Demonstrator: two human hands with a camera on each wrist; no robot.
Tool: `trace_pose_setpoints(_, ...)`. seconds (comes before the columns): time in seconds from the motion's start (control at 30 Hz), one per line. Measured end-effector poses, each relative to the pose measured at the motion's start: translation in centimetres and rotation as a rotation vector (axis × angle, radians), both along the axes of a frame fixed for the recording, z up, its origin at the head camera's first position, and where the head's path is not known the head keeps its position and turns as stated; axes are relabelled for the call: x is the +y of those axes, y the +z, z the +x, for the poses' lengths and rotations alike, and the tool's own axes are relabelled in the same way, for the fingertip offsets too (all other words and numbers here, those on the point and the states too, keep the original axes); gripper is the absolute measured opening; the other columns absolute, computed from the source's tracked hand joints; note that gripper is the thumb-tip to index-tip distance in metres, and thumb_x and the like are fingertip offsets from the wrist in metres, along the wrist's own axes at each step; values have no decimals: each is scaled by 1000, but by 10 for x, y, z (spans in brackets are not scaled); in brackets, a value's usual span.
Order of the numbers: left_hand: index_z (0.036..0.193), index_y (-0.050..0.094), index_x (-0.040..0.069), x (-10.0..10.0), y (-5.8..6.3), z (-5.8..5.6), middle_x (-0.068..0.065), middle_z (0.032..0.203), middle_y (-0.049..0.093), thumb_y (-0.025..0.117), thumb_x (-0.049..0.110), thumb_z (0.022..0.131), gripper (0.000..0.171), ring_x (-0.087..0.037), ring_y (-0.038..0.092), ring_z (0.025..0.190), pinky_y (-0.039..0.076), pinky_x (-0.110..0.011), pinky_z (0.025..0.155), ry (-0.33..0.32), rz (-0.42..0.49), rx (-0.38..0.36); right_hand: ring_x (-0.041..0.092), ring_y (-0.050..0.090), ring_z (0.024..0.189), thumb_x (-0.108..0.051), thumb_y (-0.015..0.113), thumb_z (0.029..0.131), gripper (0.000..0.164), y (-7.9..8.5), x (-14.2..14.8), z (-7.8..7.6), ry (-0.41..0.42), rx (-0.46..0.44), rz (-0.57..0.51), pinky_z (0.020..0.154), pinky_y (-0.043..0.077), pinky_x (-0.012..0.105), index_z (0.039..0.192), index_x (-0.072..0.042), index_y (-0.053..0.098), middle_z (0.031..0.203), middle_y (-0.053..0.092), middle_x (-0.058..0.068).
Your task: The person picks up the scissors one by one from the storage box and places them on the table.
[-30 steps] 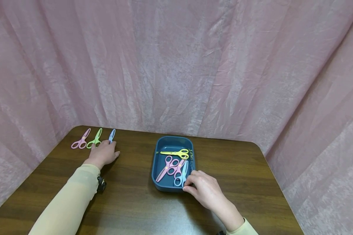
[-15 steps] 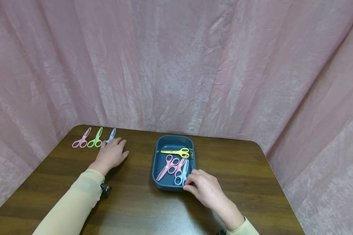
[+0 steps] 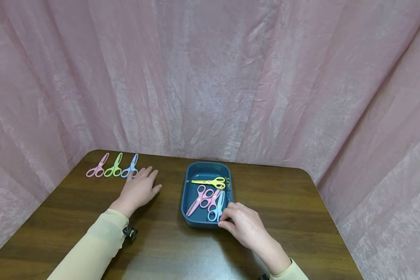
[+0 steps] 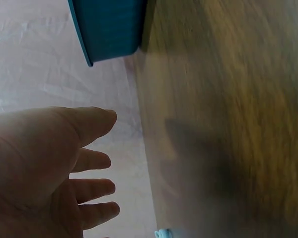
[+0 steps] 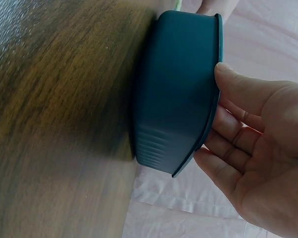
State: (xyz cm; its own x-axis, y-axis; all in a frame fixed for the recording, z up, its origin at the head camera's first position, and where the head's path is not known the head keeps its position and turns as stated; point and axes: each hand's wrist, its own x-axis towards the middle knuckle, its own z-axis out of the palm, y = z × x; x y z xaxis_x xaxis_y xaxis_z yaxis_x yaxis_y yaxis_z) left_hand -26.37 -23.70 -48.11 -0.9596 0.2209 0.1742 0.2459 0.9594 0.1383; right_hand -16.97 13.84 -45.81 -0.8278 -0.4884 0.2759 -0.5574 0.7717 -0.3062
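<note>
My left hand, fingers spread, hovers at the near right of the blue scissors and overlaps one handle loop in the head view. Nothing shows in its palm in the left wrist view. Green scissors and pink scissors lie beside the blue pair, blades pointing away. With thumb and curled fingers, my right hand holds the rim of a dark blue plastic box at its near right corner. Inside the box lie yellow scissors, two pink pairs and a light blue pair.
The brown wooden table has rounded far corners. A pink curtain hangs right behind its far edge and along both sides. The box stands near the table's middle, between both hands.
My left hand has drawn back rightward and toward me from the blue scissors, uncovering their handles and spreading its fingers. My right hand and the box have stayed put.
</note>
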Motion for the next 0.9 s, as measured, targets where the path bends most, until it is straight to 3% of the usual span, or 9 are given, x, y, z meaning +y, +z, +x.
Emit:
trace_pose_setpoints(0.3, 158, 56, -1, 11, 2, 10, -31, 162, 50, 70, 35, 109, 62, -56, 44, 151, 28, -78, 121, -11, 28, 19, 5, 59, 83, -26, 94, 90, 16, 0, -1, -1, 0, -4, -2, 66, 51, 28, 85, -26, 78, 83, 57, -19)
trace_pose_setpoints(0.53, 156, 59, 1, 26, 6, 18, -28, 159, 55, 74, 36, 107, 62, -54, 49, 148, 29, -80, 119, -22, 39, 88, 6, 58, 83, -26, 94, 90, 15, 3, -2, -2, -7, -13, -1, 67, 51, 29, 86, -25, 79, 84, 58, -17)
trace_pose_setpoints(0.9, 154, 61, 3, 51, 8, 36, -25, 157, 58, 78, 37, 104, 62, -49, 53, 147, 32, -75, 120, -91, 51, 126, 5, 59, 83, -26, 94, 90, 17, -1, 0, 1, 0, 4, -4, 66, 51, 28, 85, -26, 78, 84, 57, -19)
